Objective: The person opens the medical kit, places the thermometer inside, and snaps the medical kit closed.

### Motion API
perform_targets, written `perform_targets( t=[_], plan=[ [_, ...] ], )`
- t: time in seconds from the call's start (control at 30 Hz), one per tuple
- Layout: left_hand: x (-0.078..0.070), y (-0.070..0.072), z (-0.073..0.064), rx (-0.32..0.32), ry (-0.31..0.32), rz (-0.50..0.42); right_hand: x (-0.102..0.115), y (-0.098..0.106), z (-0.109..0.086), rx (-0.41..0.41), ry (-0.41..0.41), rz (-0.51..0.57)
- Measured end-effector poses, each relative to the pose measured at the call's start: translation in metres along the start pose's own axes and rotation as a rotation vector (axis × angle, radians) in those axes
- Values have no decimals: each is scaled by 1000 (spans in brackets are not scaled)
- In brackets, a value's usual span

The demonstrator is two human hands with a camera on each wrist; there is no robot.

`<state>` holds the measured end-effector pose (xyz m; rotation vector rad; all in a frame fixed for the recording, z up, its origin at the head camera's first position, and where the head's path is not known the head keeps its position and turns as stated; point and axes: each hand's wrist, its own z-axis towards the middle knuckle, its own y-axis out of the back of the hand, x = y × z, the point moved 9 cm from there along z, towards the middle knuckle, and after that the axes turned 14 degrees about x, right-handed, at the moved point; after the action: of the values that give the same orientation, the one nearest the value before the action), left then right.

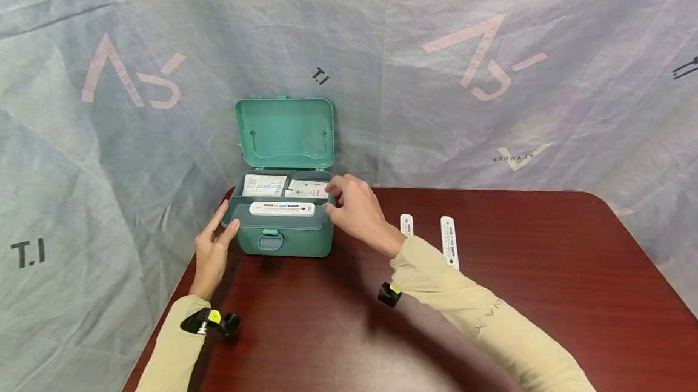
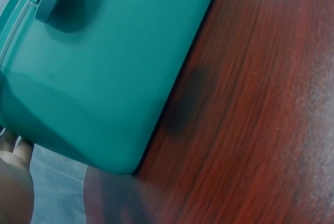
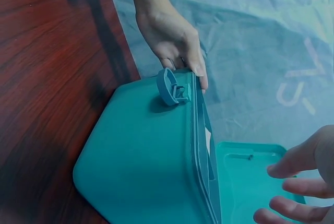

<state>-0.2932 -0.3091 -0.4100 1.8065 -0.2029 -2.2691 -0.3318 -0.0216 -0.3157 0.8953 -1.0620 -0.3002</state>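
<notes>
A teal first-aid box [image 1: 289, 240] stands on the table with its lid [image 1: 286, 131] raised. Its upper tray [image 1: 240, 213] carries a white thermometer [image 1: 282, 209] along the front. Behind that, a packet printed "Surgical" [image 1: 264, 185] fills the left compartment, and a white packet [image 1: 308, 188] lies in the right one. My left hand [image 1: 211, 252] holds the box's left front corner, its thumb at the front rim. At the right rim is my right hand [image 1: 357, 207], fingers bent and apart; in the right wrist view nothing shows between its fingers [image 3: 300, 185].
Two more white thermometers lie to the right, a small one [image 1: 406, 224] partly behind my right sleeve and a longer one [image 1: 449, 240]. A grey printed cloth [image 1: 349, 77] hangs behind the dark red table [image 1: 523, 259]. On the box front sits a ring-shaped latch [image 1: 269, 240].
</notes>
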Motion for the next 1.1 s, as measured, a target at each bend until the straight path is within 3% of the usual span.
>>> perform_targets(
  t=[0.57,1.1],
  plan=[
    [0,1,-2,-4,13,11,-26,4,-20,-77,-77,49],
    [-2,0,-1,-3,8,10,-46,6,-38,-138,-64,102]
  ],
)
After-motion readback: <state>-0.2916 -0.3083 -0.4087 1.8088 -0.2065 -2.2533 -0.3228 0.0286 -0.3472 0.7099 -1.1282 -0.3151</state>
